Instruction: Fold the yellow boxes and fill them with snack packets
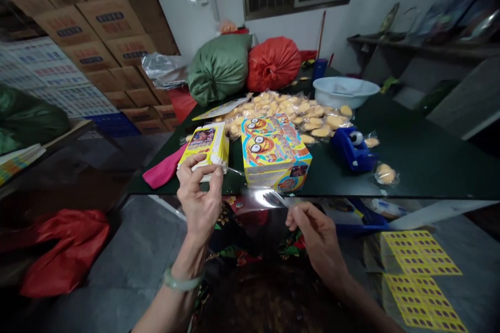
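Observation:
Between my hands, in front of the table edge, stretches a clear plastic film (263, 199). My left hand (201, 187) pinches its left end between thumb and fingers, just before a stack of yellow cards (205, 140). My right hand (312, 226) has thumb and fingers pressed together on the film's right end, below the table edge. Beyond the film, a block of colourful printed boxes (269, 153) stands on the dark green table (422, 161). To its right sits a blue tape dispenser (353, 151).
Behind the boxes lie many wrapped yellow pieces (289, 106), with a white basin (346, 91), a green sack (221, 67) and a red sack (273, 62). A pink cloth (164, 169) lies at the left edge. Yellow printed sheets (422, 252) are at lower right.

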### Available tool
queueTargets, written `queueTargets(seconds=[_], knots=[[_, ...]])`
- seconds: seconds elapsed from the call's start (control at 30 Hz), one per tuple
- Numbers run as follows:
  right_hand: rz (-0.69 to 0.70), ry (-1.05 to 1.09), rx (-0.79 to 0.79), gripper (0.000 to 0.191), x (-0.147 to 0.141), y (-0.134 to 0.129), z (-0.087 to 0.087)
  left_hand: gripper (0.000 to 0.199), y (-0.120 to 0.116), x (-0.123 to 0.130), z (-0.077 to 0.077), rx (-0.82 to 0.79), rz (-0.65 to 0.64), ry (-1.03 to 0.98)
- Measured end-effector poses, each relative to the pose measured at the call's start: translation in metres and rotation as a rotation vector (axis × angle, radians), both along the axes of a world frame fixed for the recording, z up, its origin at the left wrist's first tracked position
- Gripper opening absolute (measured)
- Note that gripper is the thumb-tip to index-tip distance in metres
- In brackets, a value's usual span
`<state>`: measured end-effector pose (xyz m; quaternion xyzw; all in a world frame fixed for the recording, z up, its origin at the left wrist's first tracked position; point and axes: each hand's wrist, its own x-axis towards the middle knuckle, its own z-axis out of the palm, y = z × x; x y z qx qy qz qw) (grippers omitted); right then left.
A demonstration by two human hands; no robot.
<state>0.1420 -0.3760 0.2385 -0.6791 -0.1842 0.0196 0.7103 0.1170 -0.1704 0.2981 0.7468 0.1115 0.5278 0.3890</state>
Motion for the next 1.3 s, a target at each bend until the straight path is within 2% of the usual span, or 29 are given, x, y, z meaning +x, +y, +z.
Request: queueTargets(seconds=[0.07,0.17,0.27,0.4,0.5,0.57,0.67,0.8,0.97,1.17,1.3], knots=[[-0.059,-0.088,-0.035,0.03,0.006,-0.001,0.011,0.008,0.005,0.004,0.001,-0.069,-0.139,-0.021],[-0.115,-0.149,-0.09,0.028,0.014,-0.002,0.023,0.012,0.007,0.014,0.004,-0.355,-0.424,-0.026],[-0.182,-0.173,-0.111,0.027,0.022,-0.001,0.024,0.019,0.01,0.024,0.007,-0.529,-0.562,-0.003],[-0.256,-0.181,-0.066,0.03,0.035,0.007,0.013,0.03,0.025,0.041,0.012,-0.528,-0.585,0.003],[-0.319,-0.157,-0.031,0.031,0.042,0.018,0.005,0.046,0.042,0.063,0.017,-0.563,-0.617,0.044],[-0.354,-0.139,-0.011,0.031,0.045,0.024,0.003,0.044,0.052,0.081,0.021,-0.569,-0.634,0.135],[-0.4,-0.13,-0.013,0.032,0.048,0.029,0.003,0.034,0.06,0.107,0.026,-0.491,-0.677,0.264],[-0.416,-0.106,-0.04,0.034,0.055,0.03,0.009,0.03,0.063,0.136,0.029,-0.377,-0.735,0.305],[-0.436,-0.074,-0.055,0.04,0.077,0.029,0.013,0.022,0.065,0.169,0.023,-0.219,-0.644,0.304],[-0.438,-0.104,-0.109,0.035,0.126,0.026,0.016,0.023,0.063,0.2,0.017,-0.301,-0.67,0.436],[-0.369,-0.156,-0.112,0.034,0.151,0.017,0.021,0.023,0.053,0.192,0.019,-0.365,-0.612,0.439]])
